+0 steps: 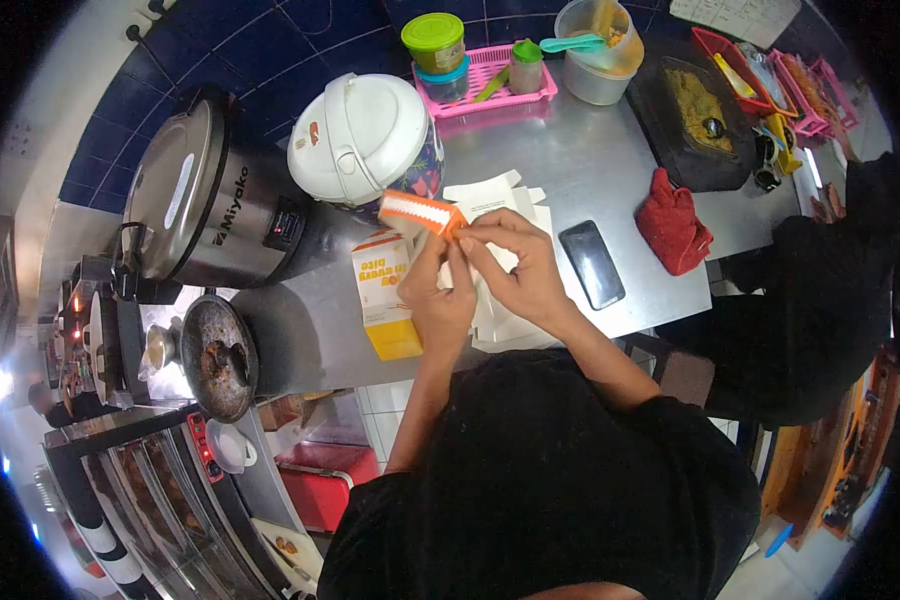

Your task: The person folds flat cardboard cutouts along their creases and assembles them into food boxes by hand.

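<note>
Both hands meet over the steel table at a small orange-and-white folded paper carton (418,208). My left hand (440,300) grips it from below, its fingers closed at the lower end. The fingertips of my right hand (525,270) pinch its right-hand orange end. Just left of my left hand lies a yellow-and-white printed carton (378,290), looking flat. White flattened cartons (485,190) lie beneath and behind my hands, partly hidden by them. A dark-screened phone (592,265) rests right of my right hand, with a crumpled red cloth (672,225) farther right.
A large Miyako rice cooker (210,225) and a white-lidded floral container (360,135) stand left. A stone mortar (220,365) sits at the table's left corner. Behind are a pink tray (485,65) with jars and a clear tub (605,75). A person in black (800,300) is at right.
</note>
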A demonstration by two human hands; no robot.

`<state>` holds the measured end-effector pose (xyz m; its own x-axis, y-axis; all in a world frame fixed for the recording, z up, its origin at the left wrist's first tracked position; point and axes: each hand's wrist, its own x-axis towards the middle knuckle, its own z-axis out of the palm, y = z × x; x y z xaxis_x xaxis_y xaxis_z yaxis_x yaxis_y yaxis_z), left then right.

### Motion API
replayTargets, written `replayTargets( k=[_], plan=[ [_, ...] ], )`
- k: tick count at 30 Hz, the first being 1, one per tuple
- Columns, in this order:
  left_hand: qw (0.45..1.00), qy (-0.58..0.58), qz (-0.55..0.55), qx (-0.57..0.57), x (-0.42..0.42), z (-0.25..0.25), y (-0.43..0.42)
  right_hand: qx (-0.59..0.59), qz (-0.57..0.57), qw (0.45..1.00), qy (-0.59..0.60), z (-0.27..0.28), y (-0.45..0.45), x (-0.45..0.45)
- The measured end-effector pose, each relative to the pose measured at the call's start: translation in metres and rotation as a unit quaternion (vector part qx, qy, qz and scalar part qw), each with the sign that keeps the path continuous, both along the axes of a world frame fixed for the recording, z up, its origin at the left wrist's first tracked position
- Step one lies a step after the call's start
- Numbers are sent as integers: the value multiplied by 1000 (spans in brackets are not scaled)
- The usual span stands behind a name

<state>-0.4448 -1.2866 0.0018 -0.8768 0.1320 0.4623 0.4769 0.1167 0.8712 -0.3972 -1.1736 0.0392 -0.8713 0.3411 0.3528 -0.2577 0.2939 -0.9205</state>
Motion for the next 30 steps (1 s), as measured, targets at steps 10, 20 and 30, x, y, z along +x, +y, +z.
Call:
replayTargets(
  k=[10,20,30],
  plan=[
    [845,-352,-205,347,9,31,-66,-183,128,971,-81,-16,15,-16],
    [939,-307,-121,97,48,23,-106,-265,267,905,-199,-4,-36,8],
    [968,-217,4,126,77,-57,-154,-515,249,797,-193,-37,-66,-37]
  ],
)
